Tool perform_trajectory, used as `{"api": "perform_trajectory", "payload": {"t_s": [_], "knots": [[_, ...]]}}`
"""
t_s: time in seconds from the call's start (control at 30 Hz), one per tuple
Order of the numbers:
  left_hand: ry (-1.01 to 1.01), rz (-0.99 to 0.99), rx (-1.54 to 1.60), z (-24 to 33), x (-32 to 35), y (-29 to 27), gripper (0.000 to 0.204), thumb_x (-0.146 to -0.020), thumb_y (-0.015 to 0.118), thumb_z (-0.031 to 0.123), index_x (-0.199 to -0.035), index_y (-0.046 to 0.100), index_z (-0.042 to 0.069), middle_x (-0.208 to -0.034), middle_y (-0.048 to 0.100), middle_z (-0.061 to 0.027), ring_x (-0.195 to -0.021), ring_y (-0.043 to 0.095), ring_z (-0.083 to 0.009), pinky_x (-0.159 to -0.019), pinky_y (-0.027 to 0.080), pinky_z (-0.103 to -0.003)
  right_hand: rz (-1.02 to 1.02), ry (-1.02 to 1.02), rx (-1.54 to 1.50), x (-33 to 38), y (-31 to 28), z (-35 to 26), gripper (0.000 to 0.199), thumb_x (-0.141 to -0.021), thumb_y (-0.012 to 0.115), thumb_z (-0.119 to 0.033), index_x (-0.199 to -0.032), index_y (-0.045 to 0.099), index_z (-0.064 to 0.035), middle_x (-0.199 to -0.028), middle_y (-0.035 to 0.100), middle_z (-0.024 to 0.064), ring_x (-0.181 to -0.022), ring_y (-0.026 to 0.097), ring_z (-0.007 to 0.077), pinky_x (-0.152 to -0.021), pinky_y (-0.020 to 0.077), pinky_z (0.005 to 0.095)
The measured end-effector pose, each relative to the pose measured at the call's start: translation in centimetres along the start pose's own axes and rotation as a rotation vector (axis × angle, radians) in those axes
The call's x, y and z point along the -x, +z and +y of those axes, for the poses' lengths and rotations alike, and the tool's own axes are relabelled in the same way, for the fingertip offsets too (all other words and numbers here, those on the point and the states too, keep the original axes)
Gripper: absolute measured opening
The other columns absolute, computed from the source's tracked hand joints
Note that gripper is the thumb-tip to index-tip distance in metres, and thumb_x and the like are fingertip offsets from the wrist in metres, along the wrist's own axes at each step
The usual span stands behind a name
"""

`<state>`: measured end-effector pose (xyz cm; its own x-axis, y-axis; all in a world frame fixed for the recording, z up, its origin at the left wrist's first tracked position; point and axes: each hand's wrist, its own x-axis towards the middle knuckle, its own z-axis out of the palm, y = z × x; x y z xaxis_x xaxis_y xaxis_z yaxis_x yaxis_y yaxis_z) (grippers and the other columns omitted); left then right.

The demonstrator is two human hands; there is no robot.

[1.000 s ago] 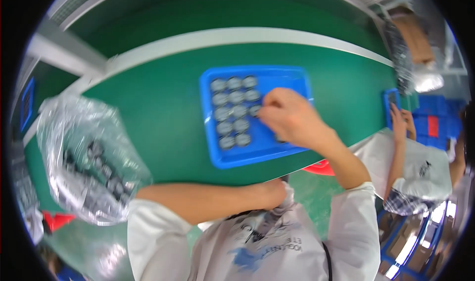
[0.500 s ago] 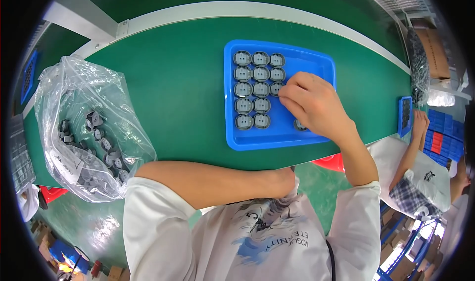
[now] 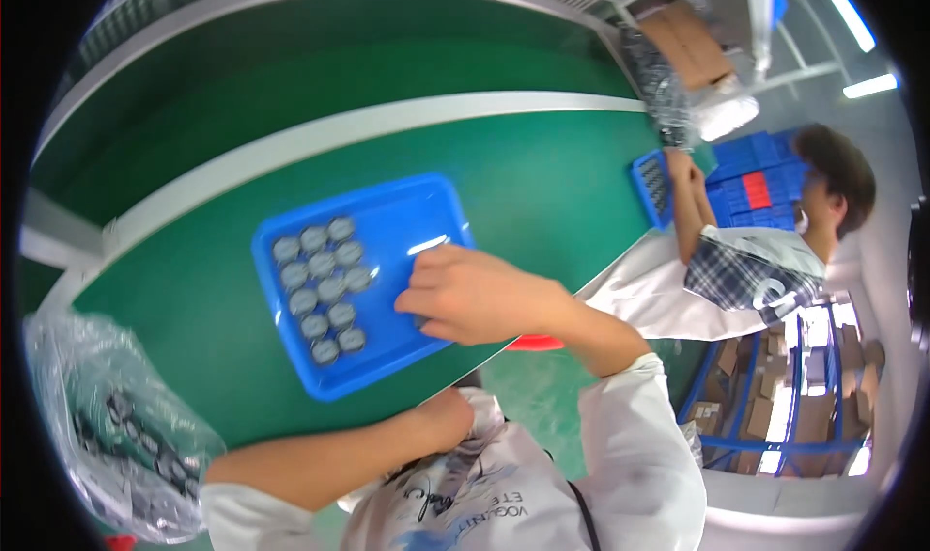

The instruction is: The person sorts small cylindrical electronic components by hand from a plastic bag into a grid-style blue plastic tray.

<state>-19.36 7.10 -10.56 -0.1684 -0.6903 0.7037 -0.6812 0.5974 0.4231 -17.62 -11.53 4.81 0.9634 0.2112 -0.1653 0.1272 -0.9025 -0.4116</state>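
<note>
A blue tray sits on the green table, with rows of small grey round parts along its left side. My right hand is over the tray's right side, fingers curled and closed. A grey part shows just beneath those fingers; whether they grip it is hidden. My left forearm lies across in front of me. My left hand is at the table's near edge against my shirt, its fingers out of sight.
A clear plastic bag of loose grey parts lies at the left. Farther right, a co-worker's hands are at another blue tray. Beyond stand blue bins, a cardboard box and shelves with boxes.
The view has swung to the right, so the tray and bag appear farther left and tilted. My right hand has moved off the row of parts toward the tray's near right side.
</note>
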Motion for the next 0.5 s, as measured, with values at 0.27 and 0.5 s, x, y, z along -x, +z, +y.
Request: {"api": "perform_trajectory", "payload": {"t_s": [0.27, 0.5], "knots": [[-0.144, -1.313, 0.124, -0.6, -3.8, -2.8, 0.031, -0.083, 0.061, 0.024, -0.102, 0.066, 0.0, -0.102, 0.065, -0.0261, -0.096, 0.062, -0.0396, -0.093, 0.045, -0.047, 0.35, 0.0, 0.038, -1.1, 1.2, 1.2, 0.015, -0.081, 0.066, -0.014, -0.094, 0.064, -0.0067, -0.078, 0.061, 0.0078, -0.083, 0.059, 0.028, -0.077, 0.048, 0.0399], [-0.205, -1.239, 0.153, -0.4, -3.8, -3.2, 0.031, -0.082, 0.066, 0.027, -0.098, 0.068, 0.0, -0.101, 0.066, -0.024, -0.097, 0.061, -0.0389, -0.092, 0.046, -0.047, 0.583, 0.213, 0.115, -2.4, 3.1, -0.2, 0.016, -0.081, 0.068, -0.015, -0.075, 0.057, -0.0054, -0.076, 0.058, 0.0104, -0.08, 0.058, 0.0288, -0.072, 0.0474, 0.0405]]}}
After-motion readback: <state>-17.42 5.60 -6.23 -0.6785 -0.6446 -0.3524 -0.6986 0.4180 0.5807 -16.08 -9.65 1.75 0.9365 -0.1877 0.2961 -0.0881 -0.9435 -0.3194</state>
